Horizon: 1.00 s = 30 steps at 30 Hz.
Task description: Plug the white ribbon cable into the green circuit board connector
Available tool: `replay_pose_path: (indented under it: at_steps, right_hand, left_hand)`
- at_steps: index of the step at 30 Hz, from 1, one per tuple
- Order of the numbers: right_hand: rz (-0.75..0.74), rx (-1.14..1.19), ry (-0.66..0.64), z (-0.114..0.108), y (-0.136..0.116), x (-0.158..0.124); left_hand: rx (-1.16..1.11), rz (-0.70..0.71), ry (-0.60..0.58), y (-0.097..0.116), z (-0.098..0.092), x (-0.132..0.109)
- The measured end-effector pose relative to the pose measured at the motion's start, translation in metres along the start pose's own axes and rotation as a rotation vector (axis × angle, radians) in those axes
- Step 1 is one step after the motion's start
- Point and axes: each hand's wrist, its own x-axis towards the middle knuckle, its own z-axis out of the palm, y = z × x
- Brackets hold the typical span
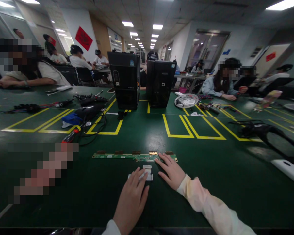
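Note:
A long, narrow green circuit board (pixel 122 156) with several brown connector strips along its far edge lies across the table in front of me. My right hand (pixel 171 169) rests over its right end, fingers stretched out and apart. Nearer to me is a small whitish flat piece (pixel 149 176), partly hidden under my left hand (pixel 133 192); its kind is not clear. The fingers of my left hand are extended and lie on or just above that piece. Neither hand grips anything.
Two black computer towers (pixel 127 81) stand at the back. Cables and a blue cloth (pixel 72 120) lie at left, near a red-and-black tool handle (pixel 70 135). At right are a white round basket (pixel 186 101), a black frame (pixel 267 132) and a white device (pixel 289 171). People sit around.

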Motion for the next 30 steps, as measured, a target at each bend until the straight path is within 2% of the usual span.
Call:
replay_pose_path:
  at_steps: [12,30]
  right_hand:
    - [0.008,0.001,-0.005,0.002,-0.005,-0.006]
    - [0.016,0.003,-0.002,0.001,-0.005,-0.006]
  left_hand:
    - [0.054,0.046,-0.033,0.018,0.023,0.006]
    - [0.036,0.014,-0.042,0.021,0.025,0.014]
